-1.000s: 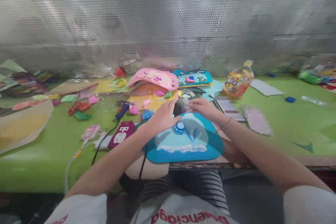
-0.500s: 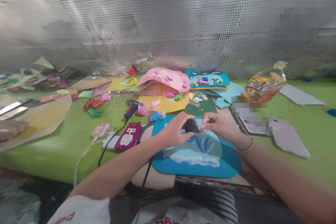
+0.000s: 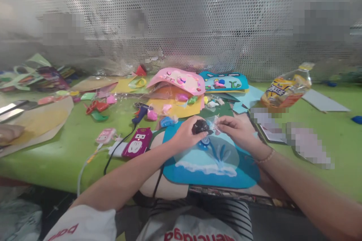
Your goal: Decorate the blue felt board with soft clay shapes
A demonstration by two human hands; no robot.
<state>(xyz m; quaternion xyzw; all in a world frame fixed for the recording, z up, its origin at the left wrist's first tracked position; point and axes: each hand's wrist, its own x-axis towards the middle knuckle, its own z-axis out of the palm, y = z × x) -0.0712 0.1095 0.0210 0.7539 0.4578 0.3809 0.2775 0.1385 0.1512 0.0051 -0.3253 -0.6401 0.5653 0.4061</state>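
Observation:
My left hand (image 3: 188, 132) is closed around a black lump in clear plastic wrap (image 3: 200, 127), probably modelling clay. The fingers of my right hand (image 3: 236, 130) pinch the loose end of that clear wrap (image 3: 214, 123), just right of the lump. Beneath both hands lies a blue board (image 3: 181, 175) with rounded corners. It bears a pale blue oval, white wave-like edging, a dark blue plant shape and a small round blue piece (image 3: 205, 141) close under my left hand. A blue wrapped lump (image 3: 167, 121) rests at the board's upper left corner.
Left of the board are a magenta device (image 3: 137, 142), a glue gun (image 3: 140, 112) and cables. Decorated pink (image 3: 175, 79) and blue (image 3: 240, 84) boards lie behind. To the right are a bottle (image 3: 288, 88) and a phone (image 3: 309, 144). Another person's hand (image 3: 10, 132) is at far left.
Both hands have shifted slightly up, the left one also leftward with the black lump. More clear wrap shows between them, and the round blue piece is now more exposed.

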